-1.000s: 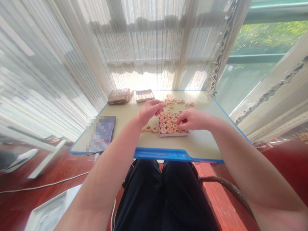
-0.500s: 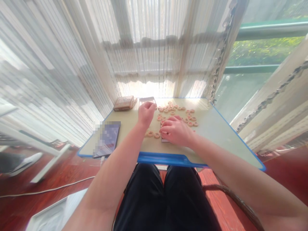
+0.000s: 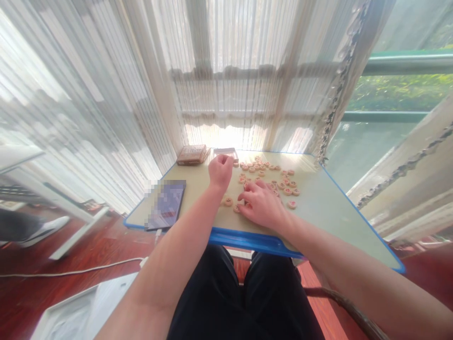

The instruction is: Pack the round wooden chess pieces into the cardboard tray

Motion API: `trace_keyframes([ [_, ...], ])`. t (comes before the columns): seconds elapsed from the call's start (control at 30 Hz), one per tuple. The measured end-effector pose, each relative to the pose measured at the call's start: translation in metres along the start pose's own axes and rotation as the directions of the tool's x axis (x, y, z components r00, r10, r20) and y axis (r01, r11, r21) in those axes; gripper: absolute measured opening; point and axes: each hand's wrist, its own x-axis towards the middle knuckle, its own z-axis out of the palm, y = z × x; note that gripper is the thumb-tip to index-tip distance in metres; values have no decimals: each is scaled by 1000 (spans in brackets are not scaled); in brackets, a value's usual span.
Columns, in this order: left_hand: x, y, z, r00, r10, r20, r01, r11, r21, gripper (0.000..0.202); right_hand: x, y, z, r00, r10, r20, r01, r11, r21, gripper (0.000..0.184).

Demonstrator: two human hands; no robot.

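Note:
My left hand [image 3: 221, 172] is closed in a fist above the table, just in front of an open shallow box [image 3: 226, 152]. Whatever it may hold is hidden by the fingers. My right hand [image 3: 264, 203] is low over the table with bent fingers spread apart, resting among round wooden Chinese chess pieces [image 3: 286, 182]. A piece [image 3: 237, 208] shows by its thumb, and others are partly covered by the palm. Another loose piece [image 3: 228, 201] lies between my two hands. Several more are scattered beyond, with red or dark characters on top.
A brown box [image 3: 191, 155] stands at the table's far left corner. A tablet [image 3: 166, 205] with a white cable lies at the left edge. The pale table [image 3: 336, 212] has a blue rim and a blue front trough [image 3: 247, 239]. Sheer curtains hang behind; someone's shoe [image 3: 46, 230] shows at left.
The camera view has shifted, so the table appears lower and farther right. A pale box corner seen under my right hand before is now covered. My left hand stays closed near the open box.

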Motion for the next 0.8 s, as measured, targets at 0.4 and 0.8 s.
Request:
trace_keyframes([
  [0.4, 9, -20, -6, 996, -86, 7, 84, 981, 174, 26, -3, 6, 1, 954, -294, -64, 299, 948, 106, 17],
  [0.8, -6, -9, 8, 874, -34, 484, 84, 993, -83, 25, 2, 47, -8, 985, -25, -172, 36, 998, 59, 19],
])
